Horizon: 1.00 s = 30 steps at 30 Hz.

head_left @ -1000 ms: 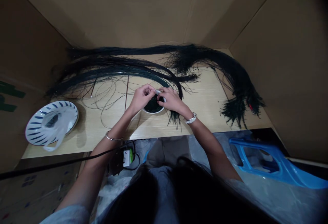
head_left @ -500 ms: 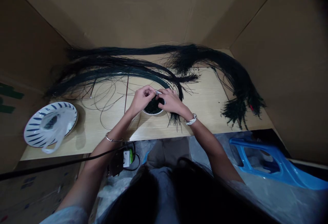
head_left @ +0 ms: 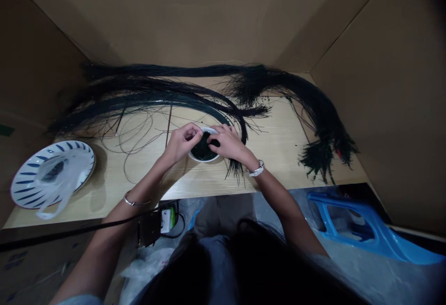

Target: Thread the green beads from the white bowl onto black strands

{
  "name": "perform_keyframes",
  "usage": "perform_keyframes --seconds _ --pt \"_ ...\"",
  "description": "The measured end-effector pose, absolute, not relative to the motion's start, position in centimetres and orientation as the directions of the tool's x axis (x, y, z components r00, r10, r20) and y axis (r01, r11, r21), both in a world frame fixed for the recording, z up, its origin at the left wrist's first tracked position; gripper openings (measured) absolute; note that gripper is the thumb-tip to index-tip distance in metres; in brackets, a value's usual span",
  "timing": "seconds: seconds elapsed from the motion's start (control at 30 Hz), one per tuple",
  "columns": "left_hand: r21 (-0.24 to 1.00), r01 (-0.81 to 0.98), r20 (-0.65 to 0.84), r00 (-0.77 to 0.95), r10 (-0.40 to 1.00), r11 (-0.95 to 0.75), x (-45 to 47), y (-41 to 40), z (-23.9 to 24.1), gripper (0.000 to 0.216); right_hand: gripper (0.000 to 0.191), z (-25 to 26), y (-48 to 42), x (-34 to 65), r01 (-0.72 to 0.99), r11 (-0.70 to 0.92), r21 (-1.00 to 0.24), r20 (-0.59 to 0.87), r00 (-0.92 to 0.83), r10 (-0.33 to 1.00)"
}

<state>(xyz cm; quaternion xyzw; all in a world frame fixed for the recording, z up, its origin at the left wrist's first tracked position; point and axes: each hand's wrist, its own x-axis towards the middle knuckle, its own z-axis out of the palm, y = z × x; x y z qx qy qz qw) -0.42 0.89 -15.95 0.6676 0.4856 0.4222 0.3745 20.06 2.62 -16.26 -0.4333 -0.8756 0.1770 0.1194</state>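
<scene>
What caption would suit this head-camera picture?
Left hand and right hand meet over a small white bowl, black strands spread across the table.

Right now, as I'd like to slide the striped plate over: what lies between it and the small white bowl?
Head view: thin loose strands looping on the table, then the left hand beside the bowl.

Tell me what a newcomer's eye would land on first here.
Long bundles of black strands sweep in arcs across the far side of the wooden table, ending in a frayed clump at the right. In the middle, the left hand and right hand meet over a small white bowl of dark bits. A blue-striped plate holding a clear plastic bag sits at the table's left end.
</scene>
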Motion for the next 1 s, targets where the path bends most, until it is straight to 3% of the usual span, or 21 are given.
perform_keyframes --seconds 0.47,0.67,0.87,1.0 --pt "0.885 0.379 0.227 0.152 0.962 -0.269 -1.1 0.1 -16.9 0.022 0.015 -16.1 2.5 19.7 0.707 0.485 -0.514 -0.014 -0.573 0.820" --pt "0.905 0.348 0.204 0.152 0.967 -0.246 -1.1 0.1 -17.2 0.024 0.013 -17.0 2.9 19.9 0.650 0.450 -0.612 0.047 -0.538 0.842" --pt "0.907 0.344 0.207 0.145 0.968 -0.245 -0.8 -0.2 -16.5 0.024 0.015 -17.5 3.8 20.7 0.432 0.430 -0.793 0.216 -0.460 0.861" --pt "0.913 0.332 0.203 0.128 0.971 -0.235 -0.5 -0.5 -16.0 0.025 0.018 -17.2 3.8 20.9 0.240 0.360 -0.901 0.220 -0.462 0.859"
